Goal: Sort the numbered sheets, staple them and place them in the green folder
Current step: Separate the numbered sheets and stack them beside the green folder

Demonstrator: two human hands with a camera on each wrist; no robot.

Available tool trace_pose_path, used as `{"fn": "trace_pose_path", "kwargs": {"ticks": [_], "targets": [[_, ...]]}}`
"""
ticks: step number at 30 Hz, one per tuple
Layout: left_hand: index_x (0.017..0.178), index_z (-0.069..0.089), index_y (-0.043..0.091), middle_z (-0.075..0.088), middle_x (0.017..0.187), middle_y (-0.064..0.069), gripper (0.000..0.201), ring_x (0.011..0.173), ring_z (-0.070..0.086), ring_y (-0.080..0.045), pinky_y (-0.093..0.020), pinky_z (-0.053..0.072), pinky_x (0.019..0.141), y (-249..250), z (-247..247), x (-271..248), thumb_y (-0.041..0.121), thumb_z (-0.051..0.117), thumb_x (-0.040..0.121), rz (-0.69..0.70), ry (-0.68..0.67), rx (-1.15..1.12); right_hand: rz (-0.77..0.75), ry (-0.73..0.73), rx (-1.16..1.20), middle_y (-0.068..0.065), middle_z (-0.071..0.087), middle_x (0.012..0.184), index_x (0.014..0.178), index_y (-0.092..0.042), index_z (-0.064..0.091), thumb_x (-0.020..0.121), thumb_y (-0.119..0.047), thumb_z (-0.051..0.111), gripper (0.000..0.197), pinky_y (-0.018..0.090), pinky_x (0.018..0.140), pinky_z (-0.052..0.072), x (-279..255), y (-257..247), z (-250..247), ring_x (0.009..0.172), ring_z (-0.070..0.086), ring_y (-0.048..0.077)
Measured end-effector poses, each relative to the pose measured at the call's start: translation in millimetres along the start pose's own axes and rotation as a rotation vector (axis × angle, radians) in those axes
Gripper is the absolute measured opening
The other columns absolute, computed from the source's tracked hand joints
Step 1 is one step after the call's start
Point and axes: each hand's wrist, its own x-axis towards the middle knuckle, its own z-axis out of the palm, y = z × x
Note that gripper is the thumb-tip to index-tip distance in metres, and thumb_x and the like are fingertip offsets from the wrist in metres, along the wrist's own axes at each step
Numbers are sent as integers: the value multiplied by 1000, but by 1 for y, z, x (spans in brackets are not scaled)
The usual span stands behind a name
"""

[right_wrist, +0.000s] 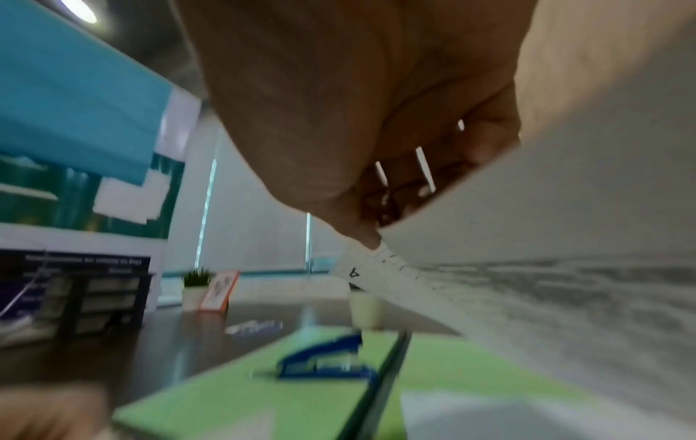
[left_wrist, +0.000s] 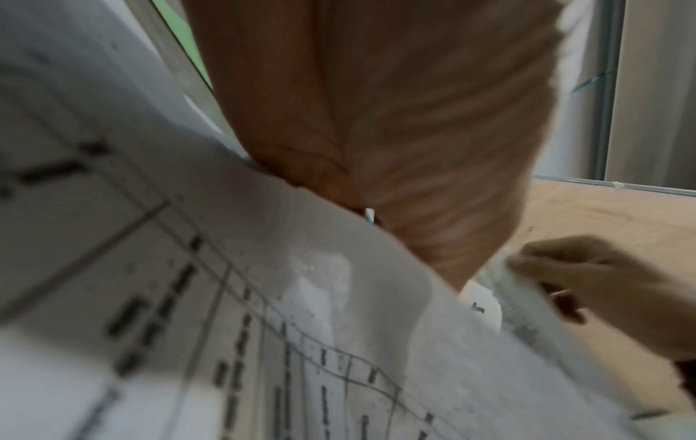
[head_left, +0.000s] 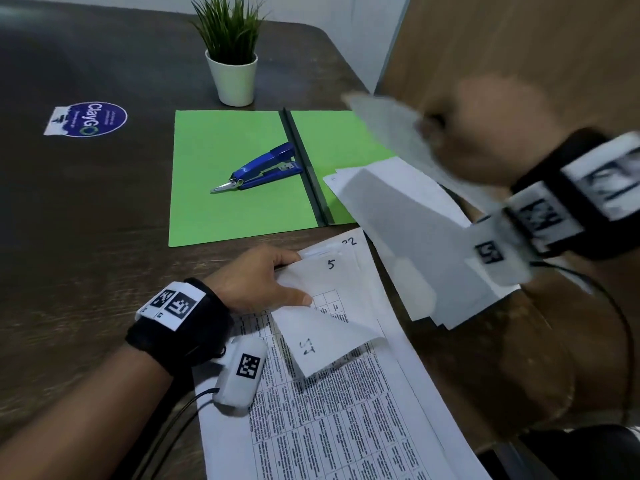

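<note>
Right hand (head_left: 485, 133) grips a blurred white sheet (head_left: 391, 202) raised above the open green folder (head_left: 235, 216); left hand (head_left: 256, 282) pinches numbered printed sheets (head_left: 332, 306) lying just nearer than it, long axis running away.

On the open folder (head_left: 225, 161): stapler (head_left: 263, 166). Behind the folder: potted plant (head_left: 232, 53). Before the folder: printed sheets (head_left: 332, 393). Left of the folder: sticker (head_left: 88, 118).

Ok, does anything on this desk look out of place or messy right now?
Two things. The stapler lies on the open green folder, where the sheets must go. The sheets near the left hand are fanned askew, one corner folded over with its number upside down. The right hand holds one sheet in the air.
</note>
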Motion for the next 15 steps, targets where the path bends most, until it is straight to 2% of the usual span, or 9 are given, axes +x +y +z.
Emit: {"fn": "trace_pose_path", "kwargs": {"ticks": [1, 2, 4, 6, 7, 10, 13, 15], "targets": [[99, 77, 27, 77, 94, 16, 25, 83, 74, -4, -39, 61, 85, 0, 0, 0, 26, 87, 77, 4, 0, 6, -14, 34, 68, 13, 53, 75, 78, -16, 54, 97, -32, 45, 27, 35, 64, 36, -6, -28, 11, 74, 52, 35], [100, 77, 26, 77, 94, 15, 25, 83, 74, -5, -40, 61, 85, 0, -1, 1, 26, 87, 77, 9, -4, 8, -86, -13, 78, 15, 60, 83, 83, -16, 58, 96, -34, 43, 27, 34, 66, 36, -8, -47, 28, 80, 58, 37], [100, 77, 24, 78, 95, 13, 26, 84, 75, -7, -43, 60, 86, -1, -1, 0, 24, 87, 77, 15, -8, 3, -111, -148, 71, 15, 67, 99, 92, -15, 62, 92, -36, 39, 31, 32, 75, 40, -11, -68, 67, 90, 62, 35], [100, 77, 23, 78, 95, 13, 25, 85, 75, -8, -43, 60, 86, -1, -2, 0, 23, 88, 77, 22, -7, 4, -80, -263, 80, 14, 66, 106, 90, -18, 55, 93, -27, 46, 13, 32, 78, 42, -1, -74, 90, 91, 60, 32], [100, 77, 23, 78, 95, 13, 25, 85, 74, -8, -43, 60, 86, -1, -1, 0, 23, 88, 77, 26, -6, 4, -95, -270, 67, 13, 66, 108, 90, -18, 52, 93, -23, 50, 6, 31, 77, 41, -1, -78, 101, 93, 61, 32], [100, 77, 23, 78, 96, 13, 25, 86, 74, -7, -42, 60, 85, -1, -1, 1, 23, 87, 77, 33, -5, 6, -33, -280, 89, 12, 66, 107, 92, -17, 53, 93, -24, 54, 7, 32, 75, 40, 8, -86, 117, 98, 63, 33], [101, 77, 24, 78, 97, 13, 26, 86, 74, -8, -43, 60, 86, -2, -1, 1, 23, 87, 77, 26, -10, -10, 9, -238, 170, 9, 60, 91, 88, -17, 55, 98, -37, 52, 23, 32, 72, 39, 16, -87, 127, 85, 57, 31], [103, 77, 24, 77, 99, 13, 28, 88, 74, -9, -44, 60, 88, -3, -1, 1, 24, 88, 76, 25, -15, -22, 30, -228, 250, 5, 57, 85, 86, -17, 57, 99, -42, 50, 30, 32, 71, 39, 13, -89, 127, 82, 55, 29]]}}
